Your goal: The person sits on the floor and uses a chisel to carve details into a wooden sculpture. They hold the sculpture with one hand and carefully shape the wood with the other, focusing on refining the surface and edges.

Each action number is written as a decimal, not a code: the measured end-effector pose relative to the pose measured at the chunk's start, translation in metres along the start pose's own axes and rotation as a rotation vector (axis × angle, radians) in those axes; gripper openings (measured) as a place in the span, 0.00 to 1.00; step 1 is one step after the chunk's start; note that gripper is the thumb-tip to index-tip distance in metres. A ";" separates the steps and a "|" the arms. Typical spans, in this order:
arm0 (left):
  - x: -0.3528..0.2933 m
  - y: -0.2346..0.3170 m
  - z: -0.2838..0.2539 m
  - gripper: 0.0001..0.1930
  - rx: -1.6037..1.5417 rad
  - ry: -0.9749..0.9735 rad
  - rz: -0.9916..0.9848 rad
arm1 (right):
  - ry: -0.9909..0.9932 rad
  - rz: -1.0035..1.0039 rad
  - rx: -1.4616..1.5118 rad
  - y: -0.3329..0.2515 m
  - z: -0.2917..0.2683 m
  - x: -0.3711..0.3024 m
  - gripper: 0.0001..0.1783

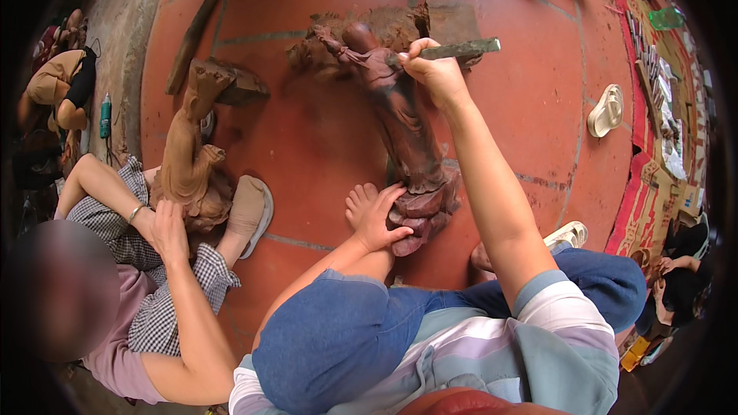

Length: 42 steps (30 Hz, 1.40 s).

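A dark reddish-brown carved wooden statue [400, 115] of a robed figure lies in front of me, its head at the far end and its rough base [423, 219] near my feet. My left hand [375, 219] rests against the left side of that base, thumb and fingers spread. Up by the figure's shoulder, my right hand [436, 73] is closed around a flat, dark greenish stick-like tool [465, 48] with a pale end pointing right. The tool's other end is hidden by my fingers. Behind the statue's head lies a rough brown wood piece [384, 24].
At my left sits a person [173, 292] with both hands at a lighter wooden carving [192, 157]. A dark block [453, 19] and a long wooden bar [196, 34] lie farther off. A sandal [606, 111] is on the red tiles, and several tools [649, 69] line the right.
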State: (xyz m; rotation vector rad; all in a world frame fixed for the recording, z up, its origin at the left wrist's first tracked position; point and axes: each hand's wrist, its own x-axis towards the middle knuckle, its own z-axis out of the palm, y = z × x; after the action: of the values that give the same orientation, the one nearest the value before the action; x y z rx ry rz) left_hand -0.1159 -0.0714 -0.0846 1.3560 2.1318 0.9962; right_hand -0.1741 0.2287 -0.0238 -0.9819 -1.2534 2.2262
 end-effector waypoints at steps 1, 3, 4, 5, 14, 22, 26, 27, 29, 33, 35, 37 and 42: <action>-0.001 0.001 -0.001 0.44 0.016 -0.017 -0.004 | 0.027 0.017 0.057 -0.001 -0.001 0.001 0.12; 0.000 0.002 -0.004 0.44 0.042 -0.031 -0.003 | 0.076 0.024 0.076 -0.003 -0.006 0.000 0.11; -0.001 0.002 -0.002 0.44 0.045 -0.027 -0.002 | 0.094 0.015 0.096 -0.005 -0.004 -0.005 0.11; -0.001 0.002 -0.003 0.43 0.055 -0.023 0.000 | 0.108 0.004 0.121 -0.008 -0.002 -0.007 0.11; -0.005 -0.005 0.009 0.43 -0.192 0.025 0.008 | -0.032 0.093 -0.015 -0.006 -0.006 0.010 0.12; 0.001 -0.003 0.002 0.43 -0.061 -0.019 0.006 | 0.050 -0.007 0.021 -0.001 -0.031 0.012 0.11; -0.011 -0.011 0.012 0.43 -0.141 0.007 -0.034 | 0.045 0.003 0.103 0.001 -0.037 -0.032 0.12; -0.010 -0.011 0.012 0.43 -0.143 0.009 -0.032 | 0.083 0.008 0.070 0.003 -0.034 -0.041 0.11; -0.009 -0.009 0.012 0.43 -0.147 0.010 -0.024 | 0.041 -0.092 -0.089 0.012 -0.032 -0.050 0.10; -0.002 -0.003 0.002 0.43 -0.027 -0.020 -0.001 | -0.125 -0.122 -0.291 0.006 -0.010 -0.042 0.08; -0.003 -0.005 0.005 0.43 -0.081 -0.015 -0.002 | -0.255 -0.081 -0.311 0.000 -0.024 -0.019 0.08; -0.005 -0.004 0.005 0.43 -0.105 -0.018 0.004 | -0.125 0.157 -0.113 -0.015 -0.031 -0.009 0.08; -0.003 -0.004 0.006 0.43 -0.204 -0.003 0.008 | -0.374 -0.071 -0.465 -0.025 -0.011 -0.017 0.09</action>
State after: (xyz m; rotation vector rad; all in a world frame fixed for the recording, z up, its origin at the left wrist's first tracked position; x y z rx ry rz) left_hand -0.1126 -0.0730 -0.0919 1.2666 1.9632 1.1779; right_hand -0.1541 0.2369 0.0004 -0.6649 -2.0030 2.1724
